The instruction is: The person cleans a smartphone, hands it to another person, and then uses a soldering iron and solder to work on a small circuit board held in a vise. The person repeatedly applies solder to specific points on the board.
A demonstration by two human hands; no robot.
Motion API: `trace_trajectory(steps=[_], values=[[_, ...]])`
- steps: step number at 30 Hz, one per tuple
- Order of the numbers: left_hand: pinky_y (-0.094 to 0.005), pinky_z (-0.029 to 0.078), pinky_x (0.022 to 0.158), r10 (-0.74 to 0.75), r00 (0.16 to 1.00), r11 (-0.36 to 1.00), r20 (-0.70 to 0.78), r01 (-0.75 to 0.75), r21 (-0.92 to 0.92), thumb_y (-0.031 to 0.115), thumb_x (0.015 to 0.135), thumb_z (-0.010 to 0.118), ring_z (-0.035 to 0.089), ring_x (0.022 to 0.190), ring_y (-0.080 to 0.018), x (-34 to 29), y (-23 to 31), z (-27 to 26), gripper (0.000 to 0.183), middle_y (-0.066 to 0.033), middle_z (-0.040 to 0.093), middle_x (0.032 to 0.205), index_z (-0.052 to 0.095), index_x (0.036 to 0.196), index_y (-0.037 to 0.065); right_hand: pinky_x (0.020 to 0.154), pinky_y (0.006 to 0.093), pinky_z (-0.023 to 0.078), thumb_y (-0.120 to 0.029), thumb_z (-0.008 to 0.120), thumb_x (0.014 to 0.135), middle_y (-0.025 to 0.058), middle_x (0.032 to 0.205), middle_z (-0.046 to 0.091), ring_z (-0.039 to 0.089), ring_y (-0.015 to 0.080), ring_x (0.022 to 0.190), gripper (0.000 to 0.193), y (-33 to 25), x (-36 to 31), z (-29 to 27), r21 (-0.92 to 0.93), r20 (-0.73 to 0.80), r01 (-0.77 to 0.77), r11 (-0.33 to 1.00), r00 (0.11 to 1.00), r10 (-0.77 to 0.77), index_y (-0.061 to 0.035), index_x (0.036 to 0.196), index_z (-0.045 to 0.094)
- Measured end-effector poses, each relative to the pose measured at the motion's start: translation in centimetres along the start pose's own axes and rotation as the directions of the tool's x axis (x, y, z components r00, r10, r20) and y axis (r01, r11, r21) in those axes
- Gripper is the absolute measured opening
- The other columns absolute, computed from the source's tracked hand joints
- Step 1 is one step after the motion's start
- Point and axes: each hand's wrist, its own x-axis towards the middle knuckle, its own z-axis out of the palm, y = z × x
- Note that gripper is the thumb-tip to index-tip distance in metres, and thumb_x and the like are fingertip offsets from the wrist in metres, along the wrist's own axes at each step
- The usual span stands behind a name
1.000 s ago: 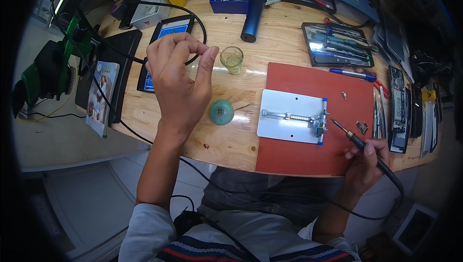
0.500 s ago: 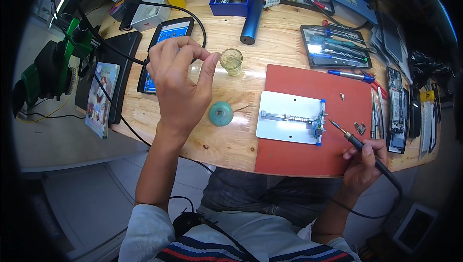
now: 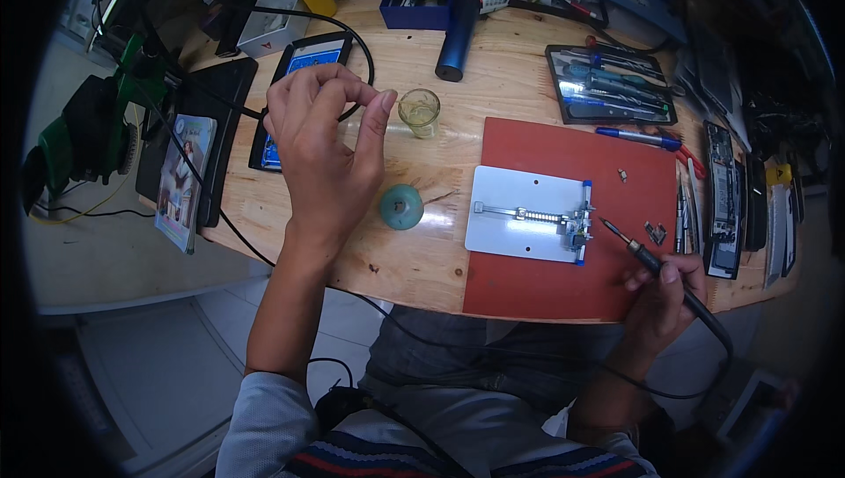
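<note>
My left hand (image 3: pixel 324 130) is raised over the left part of the wooden table, thumb and forefinger tips brought together in a pinch. Whatever lies between them, if anything, is too small to make out. Just right of those fingertips stands a small clear glass cup (image 3: pixel 420 113), with a round green container (image 3: pixel 401 207) nearer me. My right hand (image 3: pixel 664 297) grips a soldering iron (image 3: pixel 650 260) by its dark handle, its tip pointing up and left. That tip is beside, but apart from, a small circuit part (image 3: pixel 577 227) clamped in a white board holder (image 3: pixel 506 236).
The holder lies on a red mat (image 3: pixel 546 289). Small metal pieces (image 3: pixel 655 232) rest near the iron. Farther off are a screwdriver set (image 3: pixel 610 86), a marker (image 3: pixel 638 137) and a blue cylinder (image 3: pixel 453 55). An opened phone (image 3: pixel 723 205) lies at right; a black cable (image 3: pixel 373 60) loops behind my left hand.
The picture has become darker, and the whole scene has shifted very slightly left. Both hands keep nearly the same pose, the soldering iron still in my right hand.
</note>
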Motion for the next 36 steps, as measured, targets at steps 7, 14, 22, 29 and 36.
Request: trace_trajectory(steps=[7, 14, 22, 29, 36], values=[[-0.0410, 0.036, 0.092, 0.006, 0.998, 1.000, 0.061, -0.006, 0.007, 0.017, 0.084, 0.082, 0.053, 0.107, -0.0268, -0.3, 0.0, 0.2, 0.015, -0.0041, 0.065, 0.102, 0.070, 0.085, 0.009, 0.056, 0.0328, 0.057, -0.012, 0.063, 0.093, 0.0138, 0.070, 0.060, 0.060, 0.0191, 0.056, 0.018, 0.0, 0.0, -0.2, 0.010, 0.014, 0.003, 1.000, 1.000, -0.003, 0.0046, 0.094, 0.057], [-0.0387, 0.038, 0.089, -0.006, 1.000, 0.999, -0.026, 0.005, -0.041, 0.017, 0.086, 0.081, 0.054, 0.102, -0.0268, 0.2, 0.2, 0.1, 0.016, -0.0059, 0.065, 0.099, 0.069, 0.085, 0.007, 0.058, 0.0327, 0.057, -0.012, 0.063, 0.093, 0.0136, 0.069, 0.060, 0.060, 0.0193, 0.056, 0.018, 0.1, 0.0, -0.4, 0.005, 0.003, 0.003, 1.000, 1.000, -0.003, 0.0048, 0.094, 0.057], [-0.0404, 0.038, 0.091, -0.038, 0.997, 0.999, 0.061, 0.041, -0.037, 0.017, 0.085, 0.081, 0.055, 0.107, -0.0290, -0.6, -0.1, -0.1, 0.016, -0.0070, 0.066, 0.104, 0.068, 0.084, 0.008, 0.060, 0.0323, 0.058, -0.010, 0.063, 0.093, 0.0137, 0.071, 0.064, 0.063, 0.0186, 0.058, 0.016, -0.1, 0.0, 0.0, 0.040, 0.059, -0.019, 0.999, 0.998, 0.017, 0.0047, 0.094, 0.058], [-0.0363, 0.043, 0.098, -0.088, 0.995, 0.995, 0.047, 0.090, -0.051, 0.005, 0.094, 0.072, 0.058, 0.109, -0.0265, -0.2, -0.2, 0.7, 0.009, -0.0114, 0.065, 0.111, 0.065, 0.094, -0.001, 0.061, 0.0318, 0.059, -0.006, 0.066, 0.092, 0.0152, 0.075, 0.068, 0.067, 0.0185, 0.062, 0.012, -0.5, 0.0, -0.4, -0.017, 0.132, -0.089, 0.996, 0.987, 0.091, 0.0057, 0.093, 0.062], [-0.0360, 0.043, 0.097, -0.099, 0.995, 0.980, -0.025, 0.093, -0.177, 0.005, 0.093, 0.073, 0.058, 0.106, -0.0259, -0.3, -0.4, 0.0, 0.010, -0.0112, 0.066, 0.106, 0.065, 0.090, 0.001, 0.065, 0.0290, 0.059, -0.002, 0.065, 0.094, 0.0131, 0.076, 0.069, 0.070, 0.0170, 0.067, 0.007, -0.3, -0.1, 0.1, 0.151, 0.088, -0.053, 0.987, 0.995, 0.040, 0.0045, 0.096, 0.062]])
